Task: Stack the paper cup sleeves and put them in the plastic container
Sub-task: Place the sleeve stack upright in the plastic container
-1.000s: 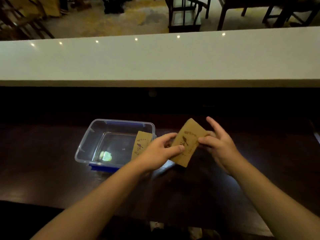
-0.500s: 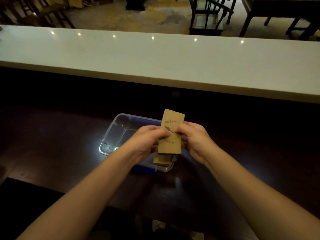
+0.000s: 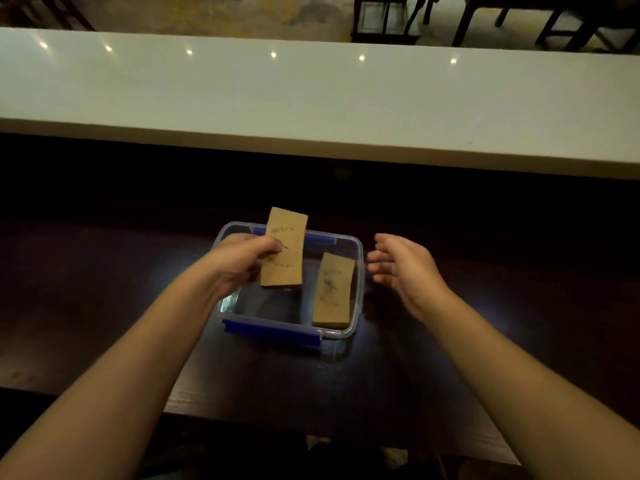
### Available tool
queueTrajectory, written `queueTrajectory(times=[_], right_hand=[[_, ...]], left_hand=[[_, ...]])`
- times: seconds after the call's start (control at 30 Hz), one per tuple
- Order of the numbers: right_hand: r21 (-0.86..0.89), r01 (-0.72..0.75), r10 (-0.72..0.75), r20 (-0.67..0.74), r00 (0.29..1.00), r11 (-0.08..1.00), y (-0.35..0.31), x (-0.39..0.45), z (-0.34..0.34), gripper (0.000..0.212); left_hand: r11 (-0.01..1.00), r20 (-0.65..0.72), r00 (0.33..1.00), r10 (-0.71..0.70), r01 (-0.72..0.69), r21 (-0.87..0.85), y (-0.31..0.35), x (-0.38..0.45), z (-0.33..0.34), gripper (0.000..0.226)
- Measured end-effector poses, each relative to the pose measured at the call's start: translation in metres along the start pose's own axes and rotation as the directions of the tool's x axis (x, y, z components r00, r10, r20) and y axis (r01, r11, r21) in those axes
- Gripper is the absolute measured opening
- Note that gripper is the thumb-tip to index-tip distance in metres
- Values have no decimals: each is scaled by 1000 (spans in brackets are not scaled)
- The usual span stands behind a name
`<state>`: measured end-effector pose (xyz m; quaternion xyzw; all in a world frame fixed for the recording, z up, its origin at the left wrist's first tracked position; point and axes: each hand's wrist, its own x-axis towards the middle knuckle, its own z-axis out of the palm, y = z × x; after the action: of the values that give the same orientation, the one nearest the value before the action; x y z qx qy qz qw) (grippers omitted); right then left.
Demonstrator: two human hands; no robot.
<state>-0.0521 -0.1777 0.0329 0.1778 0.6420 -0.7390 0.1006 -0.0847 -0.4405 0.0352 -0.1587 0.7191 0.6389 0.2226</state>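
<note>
A clear plastic container [image 3: 360, 271] with blue clips sits on the dark wooden table. A flat brown paper cup sleeve [image 3: 333, 292] lies inside it against the right wall. My left hand [image 3: 239, 261] pinches a second brown sleeve [image 3: 285, 261] with a printed logo and holds it upright over the container's left half. My right hand [image 3: 405, 268] hovers just right of the container, fingers apart, holding nothing.
The dark wooden table [image 3: 104, 306] runs left and right of the container. A long white counter [image 3: 311, 98] rises behind it, above a dark gap. Chairs and table legs [image 3: 384, 19] stand on the floor beyond.
My right hand has let go of the held sleeve and moved off to the right. My left hand now holds that sleeve alone over the container. The sleeve inside the container is now fully in sight.
</note>
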Motion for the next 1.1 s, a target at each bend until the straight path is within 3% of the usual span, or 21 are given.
queueTrajectory(times=[0.13,0.33,0.67,0.93,1.1], right_hand=[[-113,-139,131,-79,988,984,22,-3,-19,13],[-195,-193,203,32,979,962,42,-8,-2,10],[-204,-95,115,88,989,974,37,-10,7,22],[-209,-73,97,107,990,975,42,-8,5,21],[-247,-67,91,87,992,967,42,-9,6,21]], left_hand=[[981,-7,986,-168,168,100,-16,17,-3,21],[908,47,925,-378,361,211,-32,30,11,17],[897,101,936,-337,286,338,-28,28,25,14],[905,7,970,-243,224,362,-31,24,31,13],[924,-14,971,-239,232,304,-32,19,35,32]])
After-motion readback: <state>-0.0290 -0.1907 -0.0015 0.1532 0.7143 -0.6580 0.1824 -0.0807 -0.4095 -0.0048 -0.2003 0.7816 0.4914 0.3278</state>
